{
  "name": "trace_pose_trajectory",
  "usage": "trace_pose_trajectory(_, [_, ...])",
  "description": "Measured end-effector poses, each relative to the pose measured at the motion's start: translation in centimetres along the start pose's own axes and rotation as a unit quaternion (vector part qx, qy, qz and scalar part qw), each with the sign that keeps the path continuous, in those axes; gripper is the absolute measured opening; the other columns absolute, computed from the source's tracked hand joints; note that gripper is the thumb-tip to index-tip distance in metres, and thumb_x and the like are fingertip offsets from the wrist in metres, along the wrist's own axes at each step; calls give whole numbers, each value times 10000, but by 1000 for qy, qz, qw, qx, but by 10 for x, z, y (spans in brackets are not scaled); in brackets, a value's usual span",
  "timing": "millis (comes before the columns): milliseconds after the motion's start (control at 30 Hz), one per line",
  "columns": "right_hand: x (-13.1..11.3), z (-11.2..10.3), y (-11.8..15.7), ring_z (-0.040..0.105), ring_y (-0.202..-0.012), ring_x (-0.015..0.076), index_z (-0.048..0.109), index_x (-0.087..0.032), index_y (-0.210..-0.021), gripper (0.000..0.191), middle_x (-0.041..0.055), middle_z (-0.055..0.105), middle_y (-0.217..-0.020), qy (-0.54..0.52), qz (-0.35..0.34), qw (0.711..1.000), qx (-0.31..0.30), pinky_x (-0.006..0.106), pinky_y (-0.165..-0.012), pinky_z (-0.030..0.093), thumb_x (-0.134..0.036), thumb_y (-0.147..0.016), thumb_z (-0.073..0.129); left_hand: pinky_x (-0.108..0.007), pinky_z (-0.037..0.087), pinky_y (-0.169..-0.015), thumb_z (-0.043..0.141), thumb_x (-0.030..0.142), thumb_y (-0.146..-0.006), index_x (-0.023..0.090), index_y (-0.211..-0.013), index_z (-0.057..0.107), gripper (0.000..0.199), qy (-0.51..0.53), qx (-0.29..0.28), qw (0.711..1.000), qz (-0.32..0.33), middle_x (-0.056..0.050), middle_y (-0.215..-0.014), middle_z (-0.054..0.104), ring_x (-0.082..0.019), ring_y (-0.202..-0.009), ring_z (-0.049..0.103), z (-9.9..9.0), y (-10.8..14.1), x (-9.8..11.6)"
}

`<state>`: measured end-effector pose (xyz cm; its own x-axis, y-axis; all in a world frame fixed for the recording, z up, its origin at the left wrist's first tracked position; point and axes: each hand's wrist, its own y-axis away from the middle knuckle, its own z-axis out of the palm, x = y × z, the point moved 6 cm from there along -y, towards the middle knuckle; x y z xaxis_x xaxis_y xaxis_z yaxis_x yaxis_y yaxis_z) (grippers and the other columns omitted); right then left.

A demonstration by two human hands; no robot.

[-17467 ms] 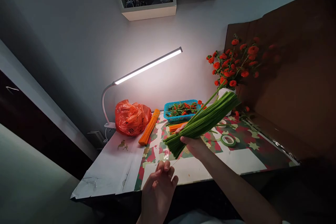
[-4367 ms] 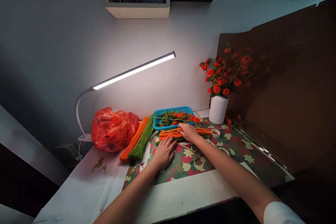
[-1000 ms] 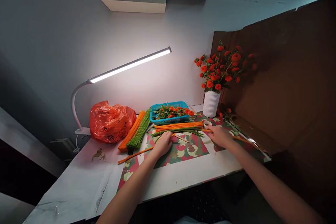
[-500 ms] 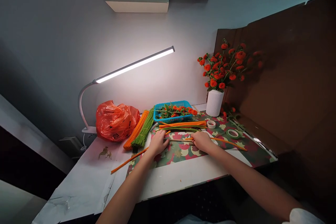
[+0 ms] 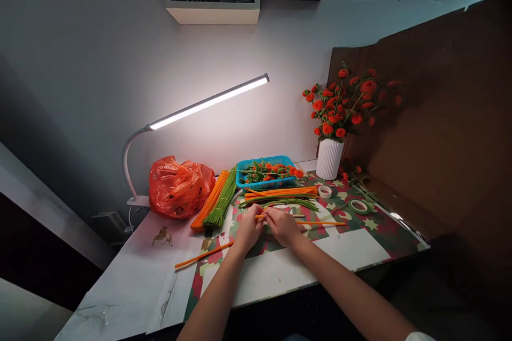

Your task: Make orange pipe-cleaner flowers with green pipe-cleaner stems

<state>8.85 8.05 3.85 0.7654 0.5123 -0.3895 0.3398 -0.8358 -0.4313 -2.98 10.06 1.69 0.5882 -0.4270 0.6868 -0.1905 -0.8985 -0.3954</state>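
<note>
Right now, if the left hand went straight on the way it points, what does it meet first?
Most likely the loose green stems just beyond the left hand, with the orange pile behind them. Hand height is unclear; it might pass over.

The left forearm [image 5: 218, 289] and right forearm [image 5: 343, 286] slanted far and inward from the near side; the left grip [image 5: 248, 228] and right grip [image 5: 282, 227] sat close together, fingers [image 5: 270, 216] bent and pinching.

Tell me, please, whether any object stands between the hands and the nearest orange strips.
Nothing visible does. The left hand and right hand hold the orange strips directly, close together.
</note>
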Motion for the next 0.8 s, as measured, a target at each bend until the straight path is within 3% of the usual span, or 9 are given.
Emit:
trace_pose_trajectory(100, [10, 12, 6, 596, -716, 153, 567, -195, -875, 263, 28, 660, -808, -26, 39, 998, 44, 233, -581, 281, -265, -973, 332, -233, 386, -496, 502, 220, -823, 210, -845, 569, 71, 60, 2, 998, -1, 2, -730, 640, -113, -513, 532, 2, 4, 0])
trace_pose_trajectory(200, [17, 12, 10, 602, -713, 162, 565, -196, -869, 274, 29, 665, -805, -28, 65, 996, 61, 240, -574, 278, -286, -973, 328, -208, 379, -458, 543, 285, -802, 188, -824, 607, 118, 110, 19, 994, -16, 5, -716, 640, -86, -474, 506, 0, 3, 2])
trace_pose_trajectory(400, [20, 8, 15, 604, -721, 165, 562, -200, -873, 299, 28, 660, -786, -51, 78, 994, 55, 239, -587, 297, -299, -982, 302, -200, 393, -436, 606, 394, -770, 163, -809, 632, 236, 179, 14, 983, -38, -13, -720, 645, -83, -479, 513, -1, 2, 0])
trace_pose_trajectory(600, [23, 12, 14, 583, -749, 164, 557, -199, -881, 263, 32, 645, -808, -149, 56, 987, 33, 242, -646, 356, -313, -964, 335, -212, 400, -439, 611, 489, -751, 155, -759, 647, 336, 207, 14, 976, -65, -4, -606, 618, -103, -478, 521, -1, 1, -6])
trace_pose_trajectory(700, [28, 15, 12, 548, -668, 146, 541, -195, -825, 293, 17, 598, -727, -266, 74, 961, 27, 243, -604, 372, -382, -944, 349, -212, 394, -444, 618, 487, -743, 151, -745, 647, 338, 218, 9, 973, -72, 6, -578, 599, -99, -470, 503, -3, 2, -4])
trace_pose_trajectory(800, [35, 31, 11, 416, -439, 96, 479, -195, -745, 381, -31, 498, -582, -442, 135, 885, -48, 223, -439, 313, -526, -896, 365, -216, 406, -472, 609, 478, -753, 154, -728, 645, 327, 203, -10, 977, -58, -4, -608, 617, -100, -494, 505, -3, 3, -1])
